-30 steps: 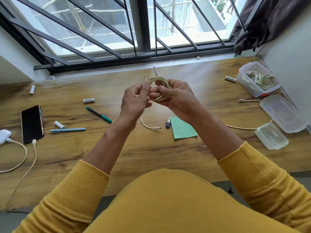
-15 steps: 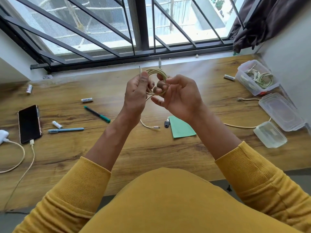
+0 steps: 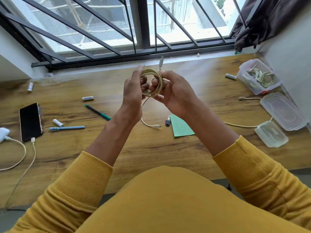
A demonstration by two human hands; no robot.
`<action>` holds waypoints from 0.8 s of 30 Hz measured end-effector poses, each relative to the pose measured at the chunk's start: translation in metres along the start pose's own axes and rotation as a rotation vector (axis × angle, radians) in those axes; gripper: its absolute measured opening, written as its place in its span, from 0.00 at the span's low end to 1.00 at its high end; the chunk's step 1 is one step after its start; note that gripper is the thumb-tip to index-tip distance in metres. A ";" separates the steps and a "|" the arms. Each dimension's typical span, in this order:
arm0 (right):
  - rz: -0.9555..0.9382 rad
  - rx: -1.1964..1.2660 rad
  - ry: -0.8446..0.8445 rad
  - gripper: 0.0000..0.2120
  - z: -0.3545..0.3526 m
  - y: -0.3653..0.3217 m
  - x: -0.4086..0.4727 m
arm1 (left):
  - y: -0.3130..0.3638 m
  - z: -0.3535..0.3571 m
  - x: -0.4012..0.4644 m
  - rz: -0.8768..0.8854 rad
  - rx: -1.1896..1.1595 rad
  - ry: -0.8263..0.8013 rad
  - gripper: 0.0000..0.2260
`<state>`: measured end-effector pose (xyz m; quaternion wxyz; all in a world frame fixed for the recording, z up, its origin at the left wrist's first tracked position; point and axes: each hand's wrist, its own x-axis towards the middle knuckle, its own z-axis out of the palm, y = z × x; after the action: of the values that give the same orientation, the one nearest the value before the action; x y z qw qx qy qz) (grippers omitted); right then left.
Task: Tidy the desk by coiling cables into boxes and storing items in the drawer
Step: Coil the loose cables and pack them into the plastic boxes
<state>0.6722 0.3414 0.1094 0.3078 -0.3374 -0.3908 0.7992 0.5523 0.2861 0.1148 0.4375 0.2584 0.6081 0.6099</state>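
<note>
Cream cable was wound in a small coil, held above the middle of the wooden desk. Left hand pinched the coil's left side, fingers curled through the loop. Right hand gripped the right side, thumb across the strands; one plug end stuck up, the loose tail hung to the desk. Open plastic box with coiled cables sat far right; phone lay left.

Since half a second ago the right hand has curled its fingers back onto the coiled cable, which the left hand holds, its plug now upright above the desk
</note>
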 end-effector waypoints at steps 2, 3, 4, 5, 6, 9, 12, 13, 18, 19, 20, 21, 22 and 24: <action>-0.012 -0.010 0.031 0.10 -0.001 -0.003 0.001 | 0.000 -0.002 -0.003 0.000 0.028 -0.035 0.20; -0.016 -0.014 0.042 0.09 -0.001 -0.004 0.001 | 0.000 -0.004 -0.004 -0.002 0.035 -0.053 0.20; -0.024 -0.022 0.047 0.09 -0.002 -0.005 0.002 | 0.000 -0.005 -0.004 -0.002 0.043 -0.067 0.20; -0.036 -0.040 0.049 0.09 -0.002 -0.006 0.002 | 0.000 -0.006 -0.005 -0.001 0.050 -0.077 0.20; -0.053 -0.069 0.051 0.09 -0.002 -0.007 0.002 | 0.000 -0.006 -0.005 0.002 0.055 -0.079 0.19; -0.109 -0.167 0.051 0.09 0.000 -0.005 0.001 | 0.001 -0.005 -0.005 0.008 0.035 -0.062 0.17; -0.154 -0.234 0.041 0.08 0.004 -0.001 0.000 | 0.005 -0.004 -0.005 -0.030 -0.071 -0.051 0.18; -0.167 -0.262 0.039 0.08 0.005 -0.001 -0.001 | 0.006 -0.004 -0.004 -0.050 -0.114 -0.060 0.20; -0.266 -0.463 0.085 0.08 0.009 -0.003 -0.005 | 0.006 -0.006 -0.002 -0.114 -0.198 -0.132 0.21; -0.282 -0.499 0.090 0.09 0.009 -0.004 -0.006 | 0.006 -0.007 -0.002 -0.115 -0.184 -0.128 0.21; -0.293 -0.530 0.090 0.09 0.009 -0.004 -0.006 | 0.005 -0.008 -0.001 -0.109 -0.168 -0.120 0.20; -0.297 -0.553 0.087 0.09 0.010 -0.005 -0.007 | 0.005 -0.008 -0.001 -0.100 -0.154 -0.113 0.19; -0.298 -0.567 0.085 0.09 0.009 -0.005 -0.007 | 0.005 -0.009 0.000 -0.093 -0.142 -0.108 0.18; -0.289 -0.562 0.082 0.08 0.009 -0.005 -0.007 | 0.005 -0.009 0.002 -0.077 -0.118 -0.105 0.17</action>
<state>0.6710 0.3349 0.1202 0.3284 -0.3819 -0.6276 0.5936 0.5421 0.2838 0.1176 0.5065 0.2402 0.5569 0.6129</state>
